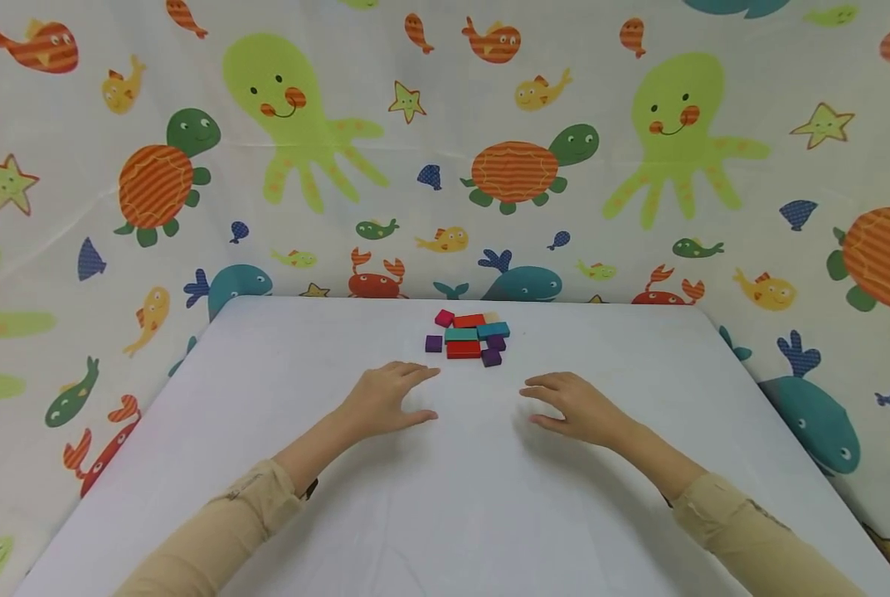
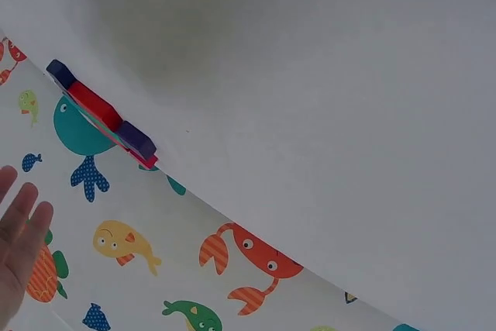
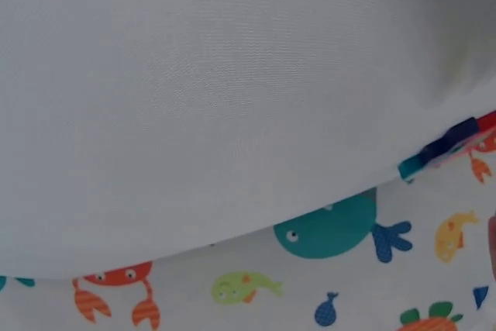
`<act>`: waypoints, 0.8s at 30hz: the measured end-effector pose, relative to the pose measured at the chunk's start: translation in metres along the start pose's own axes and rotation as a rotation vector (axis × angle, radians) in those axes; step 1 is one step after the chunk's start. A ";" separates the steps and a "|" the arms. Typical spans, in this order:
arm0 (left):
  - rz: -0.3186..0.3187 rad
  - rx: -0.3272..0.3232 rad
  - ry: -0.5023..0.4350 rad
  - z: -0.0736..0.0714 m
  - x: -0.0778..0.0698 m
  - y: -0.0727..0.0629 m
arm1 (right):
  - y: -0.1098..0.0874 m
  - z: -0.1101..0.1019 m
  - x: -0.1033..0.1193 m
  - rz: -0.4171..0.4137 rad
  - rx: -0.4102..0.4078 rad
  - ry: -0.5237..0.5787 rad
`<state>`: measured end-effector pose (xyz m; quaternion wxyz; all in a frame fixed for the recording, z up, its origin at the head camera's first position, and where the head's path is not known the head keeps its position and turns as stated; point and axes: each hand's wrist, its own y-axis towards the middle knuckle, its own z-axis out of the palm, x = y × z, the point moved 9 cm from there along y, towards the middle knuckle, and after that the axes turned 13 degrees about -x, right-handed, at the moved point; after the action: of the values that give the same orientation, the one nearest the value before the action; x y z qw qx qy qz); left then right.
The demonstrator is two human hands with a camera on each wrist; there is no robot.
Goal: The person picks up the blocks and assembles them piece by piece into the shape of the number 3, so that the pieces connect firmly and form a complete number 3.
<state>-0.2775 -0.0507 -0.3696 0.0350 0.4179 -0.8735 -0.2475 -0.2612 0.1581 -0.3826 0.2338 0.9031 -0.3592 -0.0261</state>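
A small cluster of coloured blocks lies toward the far side of the white table. In it are a red block (image 1: 463, 351), a teal block (image 1: 460, 335), a blue block (image 1: 493, 331), a crimson cube (image 1: 445, 317), a pale cream block (image 1: 491, 317) and several purple cubes (image 1: 433, 343). My left hand (image 1: 385, 402) hovers in front of the cluster, to its left, fingers and thumb apart and holding nothing. On the other side, my right hand (image 1: 575, 408) is held above the table, fingers loosely bent and free of any object. Neither touches a block.
The white table (image 1: 474, 497) stretches out under both arms. Behind it and at its sides hangs a cloth (image 1: 430, 83) printed with sea animals. Beige sleeves (image 1: 228, 522) cover the forearms.
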 end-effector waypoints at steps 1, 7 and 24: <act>-0.004 0.000 -0.003 0.001 0.000 0.001 | 0.001 0.002 0.000 -0.006 0.010 0.000; -0.006 -0.003 -0.021 0.006 -0.001 0.008 | 0.006 0.014 0.004 -0.054 0.037 -0.010; -0.067 -0.094 -0.094 0.023 0.030 0.040 | 0.034 0.018 -0.010 0.000 -0.057 -0.029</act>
<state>-0.3317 -0.0424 -0.3751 0.0051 0.4325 -0.8472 -0.3086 -0.2938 0.1356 -0.3845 0.2543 0.8956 -0.3616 -0.0495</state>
